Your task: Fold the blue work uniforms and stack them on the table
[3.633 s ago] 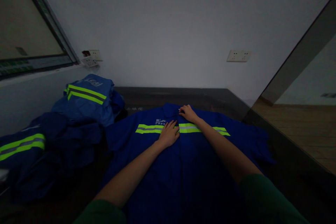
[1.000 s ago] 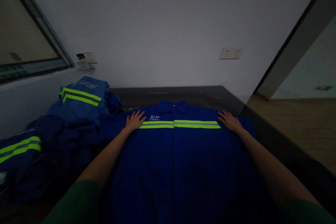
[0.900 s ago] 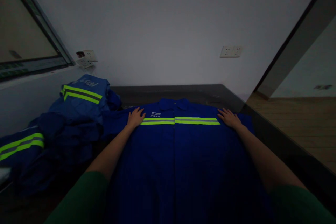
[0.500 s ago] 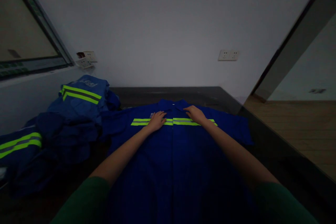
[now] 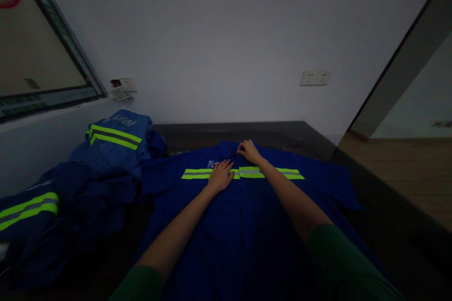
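A blue work jacket (image 5: 219,216) lies front side up on the dark table, with its sleeves spread to both sides. Across its chest runs a yellow-green and grey reflective stripe (image 5: 196,174), and white lettering (image 5: 211,163) sits above that on the left. My left hand (image 5: 221,175) rests flat on the chest beside the front opening, fingers extended. At the collar (image 5: 228,149), my right hand (image 5: 249,151) has its thumb and fingers curled together in a pinch on the collar's right part, which they partly hide.
A heap of blue garments (image 5: 106,155) with reflective stripes lies to the left, below a window (image 5: 42,42). The dark table (image 5: 282,131) meets the wall at the back. Wall sockets (image 5: 315,78) are above it. Wooden floor (image 5: 402,164) shows at right.
My right hand has moved left to the collar and its fingers have closed in a pinch. My left hand stays flat on the chest. The camera view has shifted slightly.
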`<action>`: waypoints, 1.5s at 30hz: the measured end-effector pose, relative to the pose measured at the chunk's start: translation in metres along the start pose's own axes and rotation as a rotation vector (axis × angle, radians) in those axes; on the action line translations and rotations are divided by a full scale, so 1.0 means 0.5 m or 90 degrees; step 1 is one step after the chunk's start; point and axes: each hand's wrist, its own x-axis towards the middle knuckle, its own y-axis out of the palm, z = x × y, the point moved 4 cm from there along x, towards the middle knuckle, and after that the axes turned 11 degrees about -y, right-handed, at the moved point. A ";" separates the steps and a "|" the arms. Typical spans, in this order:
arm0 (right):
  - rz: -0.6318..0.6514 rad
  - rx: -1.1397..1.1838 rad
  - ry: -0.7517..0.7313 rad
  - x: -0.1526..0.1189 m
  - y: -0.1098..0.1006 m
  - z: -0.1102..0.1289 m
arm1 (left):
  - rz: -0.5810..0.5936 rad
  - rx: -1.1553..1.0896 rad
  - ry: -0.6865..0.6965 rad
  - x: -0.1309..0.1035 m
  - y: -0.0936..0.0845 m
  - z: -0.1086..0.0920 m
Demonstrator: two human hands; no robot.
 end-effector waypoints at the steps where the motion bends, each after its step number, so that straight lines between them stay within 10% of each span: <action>1: -0.006 0.008 0.001 0.007 0.004 -0.002 | 0.001 -0.003 -0.001 0.000 0.000 -0.001; 9: -0.017 -0.006 0.082 -0.003 0.072 0.015 | -0.032 -0.042 -0.003 -0.013 -0.031 -0.008; 15: -0.014 -0.037 0.095 -0.010 0.045 0.019 | -0.018 -0.081 0.127 -0.069 -0.059 -0.093; 23: 0.018 -0.133 0.336 -0.105 -0.085 -0.191 | 0.157 -0.031 0.149 -0.114 -0.019 -0.125; 30: 0.075 -0.163 0.392 -0.244 -0.115 -0.304 | 0.205 -0.037 0.163 -0.110 -0.023 -0.118; 45: 0.046 -0.271 0.315 -0.230 -0.129 -0.257 | 0.262 -0.027 0.183 -0.114 -0.036 -0.111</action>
